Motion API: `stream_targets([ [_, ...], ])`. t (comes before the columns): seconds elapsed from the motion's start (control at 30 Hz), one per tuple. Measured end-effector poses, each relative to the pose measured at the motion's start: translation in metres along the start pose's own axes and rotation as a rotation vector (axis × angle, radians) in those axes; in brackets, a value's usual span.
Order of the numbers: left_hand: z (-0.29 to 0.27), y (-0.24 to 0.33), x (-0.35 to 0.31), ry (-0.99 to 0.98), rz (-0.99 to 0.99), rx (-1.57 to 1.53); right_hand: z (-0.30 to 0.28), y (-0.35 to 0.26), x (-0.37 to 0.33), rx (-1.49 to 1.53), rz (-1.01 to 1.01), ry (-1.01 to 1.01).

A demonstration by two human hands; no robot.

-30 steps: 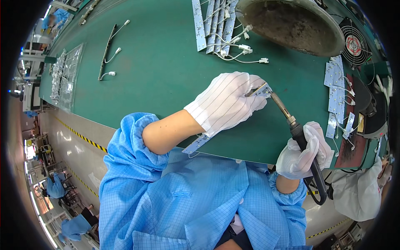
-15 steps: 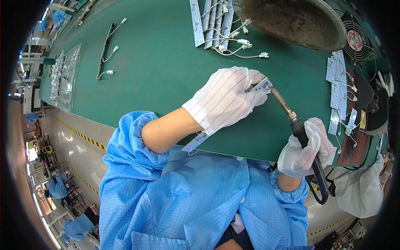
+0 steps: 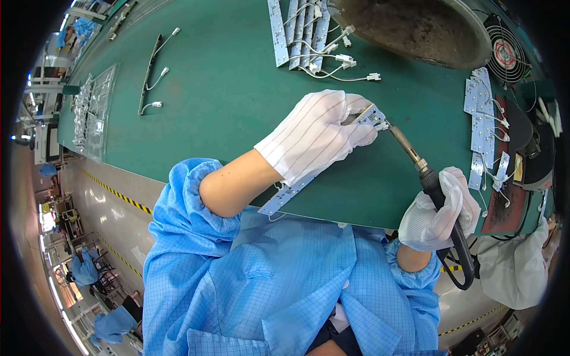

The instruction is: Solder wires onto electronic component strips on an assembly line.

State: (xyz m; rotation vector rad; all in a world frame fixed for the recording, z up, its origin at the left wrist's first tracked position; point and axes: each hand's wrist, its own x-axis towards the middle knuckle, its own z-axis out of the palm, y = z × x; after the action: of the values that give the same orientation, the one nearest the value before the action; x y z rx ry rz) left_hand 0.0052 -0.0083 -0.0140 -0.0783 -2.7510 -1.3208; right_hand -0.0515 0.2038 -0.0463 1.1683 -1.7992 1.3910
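My left hand, in a striped white glove, is closed on a long white LED circuit board. One end of the board pokes out past the fingertips; the other shows below my wrist, with a thin white wire hanging from it. The middle is hidden behind the hand. My gloved right hand is wrapped around the black handle of a soldering iron. Its metal tip is at the board's far end, beside a small pale part there; I cannot tell whether they touch.
Several LED boards with white connector leads lie at the back beside a dark round pan. More boards sit at the right, near a small fan. A clear bag and a wired dark strip are at the left.
My left hand has shifted slightly left and away from me, exposing more of the board's near end. The iron's tip is now slightly farther right, by the board's corner.
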Motion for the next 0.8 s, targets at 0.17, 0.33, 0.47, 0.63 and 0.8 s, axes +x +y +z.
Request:
stream_targets([
  [0.17,0.002,-0.003,-0.001,-0.017,-0.110,-0.133,-0.003,-0.005,0.001,0.030,0.069,-0.054],
  [0.33,0.001,-0.001,0.000,0.016,-0.010,-0.042,0.002,-0.009,0.000,0.151,0.185,0.007],
  [0.47,0.003,-0.001,-0.001,0.047,0.004,-0.040,0.001,-0.009,-0.001,0.159,0.160,0.005],
  [0.63,0.005,-0.002,0.000,0.050,-0.062,-0.057,0.001,-0.009,-0.001,0.187,0.159,-0.022],
  [0.8,0.000,0.002,0.000,0.034,-0.073,0.000,-0.001,-0.006,0.001,0.152,0.116,-0.054],
])
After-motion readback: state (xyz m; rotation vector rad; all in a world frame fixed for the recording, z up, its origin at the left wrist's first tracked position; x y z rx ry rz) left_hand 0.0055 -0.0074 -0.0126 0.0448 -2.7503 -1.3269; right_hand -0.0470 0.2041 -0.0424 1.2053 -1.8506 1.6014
